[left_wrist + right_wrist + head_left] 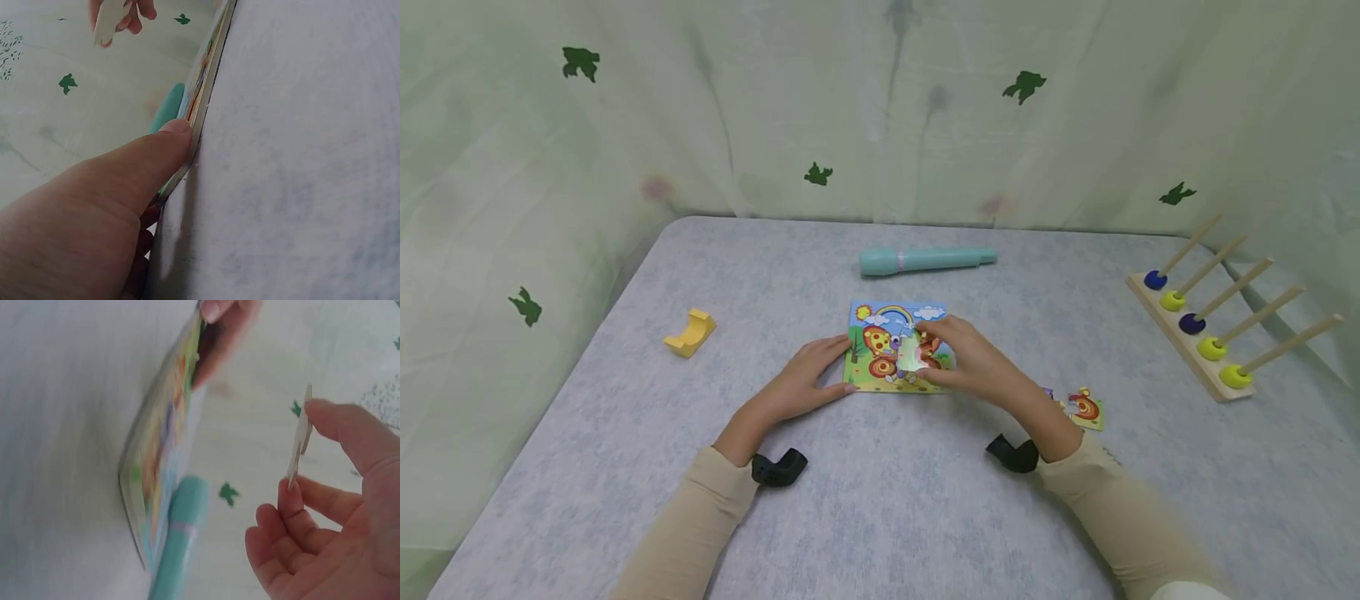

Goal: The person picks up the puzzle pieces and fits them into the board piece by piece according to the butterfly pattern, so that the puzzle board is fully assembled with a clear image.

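A small picture puzzle board (868,382) with a rainbow and cartoon figures lies flat mid-table. At its left side rests my left hand (801,379), fingers fairly straight along the edge and thumb touching near the front corner. My right hand (977,362) pinches a thin puzzle piece (909,353) between thumb and forefinger, above the right half of the board. The right wrist view shows that piece (300,440) edge-on, raised off the board, with the other fingers loosely curled below. Loose puzzle pieces (1086,408) lie beside the right forearm, partly hidden by it.
Behind the board lies a teal microphone-shaped thing (925,260). A yellow curved block (691,333) stands at the left. At the right is a wooden peg stand (1191,346) with several tilted-looking pegs and blue and yellow beads. A pale curtain (880,108) hangs behind the table.
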Available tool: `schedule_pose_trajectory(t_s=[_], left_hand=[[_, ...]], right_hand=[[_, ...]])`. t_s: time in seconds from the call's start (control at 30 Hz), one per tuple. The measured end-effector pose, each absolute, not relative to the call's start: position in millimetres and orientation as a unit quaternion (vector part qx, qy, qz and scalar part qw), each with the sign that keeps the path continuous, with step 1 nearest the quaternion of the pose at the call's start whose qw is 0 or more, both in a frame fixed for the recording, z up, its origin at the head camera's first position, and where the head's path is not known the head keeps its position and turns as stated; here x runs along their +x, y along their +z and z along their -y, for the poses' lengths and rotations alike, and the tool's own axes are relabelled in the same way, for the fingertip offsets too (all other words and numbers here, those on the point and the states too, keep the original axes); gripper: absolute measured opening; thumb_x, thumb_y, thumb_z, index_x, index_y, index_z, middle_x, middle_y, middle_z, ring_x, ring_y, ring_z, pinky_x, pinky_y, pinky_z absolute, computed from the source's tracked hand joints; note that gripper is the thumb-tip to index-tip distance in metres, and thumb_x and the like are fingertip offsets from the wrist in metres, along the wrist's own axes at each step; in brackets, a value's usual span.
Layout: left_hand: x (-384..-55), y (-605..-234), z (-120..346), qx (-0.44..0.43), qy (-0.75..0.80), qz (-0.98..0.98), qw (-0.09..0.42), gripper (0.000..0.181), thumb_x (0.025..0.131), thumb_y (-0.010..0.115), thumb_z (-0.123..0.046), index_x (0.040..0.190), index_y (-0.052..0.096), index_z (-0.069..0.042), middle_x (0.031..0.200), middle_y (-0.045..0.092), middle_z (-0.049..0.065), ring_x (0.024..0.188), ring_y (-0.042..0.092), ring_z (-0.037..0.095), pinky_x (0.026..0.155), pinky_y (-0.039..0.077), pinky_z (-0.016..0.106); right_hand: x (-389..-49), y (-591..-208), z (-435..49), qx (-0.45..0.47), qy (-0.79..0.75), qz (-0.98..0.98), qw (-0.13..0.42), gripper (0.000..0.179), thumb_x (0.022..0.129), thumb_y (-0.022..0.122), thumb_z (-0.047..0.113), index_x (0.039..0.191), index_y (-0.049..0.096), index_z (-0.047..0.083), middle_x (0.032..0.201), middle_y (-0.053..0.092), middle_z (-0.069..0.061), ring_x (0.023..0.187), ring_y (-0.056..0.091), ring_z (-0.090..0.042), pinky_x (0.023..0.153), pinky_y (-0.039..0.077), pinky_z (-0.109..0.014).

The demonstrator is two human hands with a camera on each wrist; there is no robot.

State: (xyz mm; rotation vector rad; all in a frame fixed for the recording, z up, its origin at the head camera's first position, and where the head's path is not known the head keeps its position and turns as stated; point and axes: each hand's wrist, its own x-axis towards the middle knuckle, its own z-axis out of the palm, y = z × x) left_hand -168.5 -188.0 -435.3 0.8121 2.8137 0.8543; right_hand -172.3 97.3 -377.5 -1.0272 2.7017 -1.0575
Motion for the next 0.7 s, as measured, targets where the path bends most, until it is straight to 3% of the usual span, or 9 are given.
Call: schedule_pose_trajectory(t_s=[0.27,0.7], left_hand=[[-169,-433,191,0.276,0.304,-0.911,0.046,0.068,0.084,0.061,-0.038,0.139,0.034,-0.007,0.143,0.029,0.008,0.129,0.022,0.029,0.102,0.02,0.046],[-171,-437,192,0.296,0.325,-0.897,0.039,0.056,0.084,0.062,-0.037,0.133,0.046,-0.017,0.141,0.033,0.007,0.127,0.026,0.027,0.1,0.022,0.047]], right_hand=[[-180,-399,-53,-0.332,-0.309,-0.89,0.047,0.06,0.081,0.068,0.027,0.131,0.046,0.003,0.106,0.051,-0.009,0.088,0.047,-0.018,0.07,0.042,-0.029],[-186,-419,-35,-0.329,-0.251,-0.91,0.025,0.055,0.079,0.069,0.035,0.125,0.054,0.009,0.103,0.053,-0.004,0.092,0.048,-0.016,0.079,0.038,-0.032]])
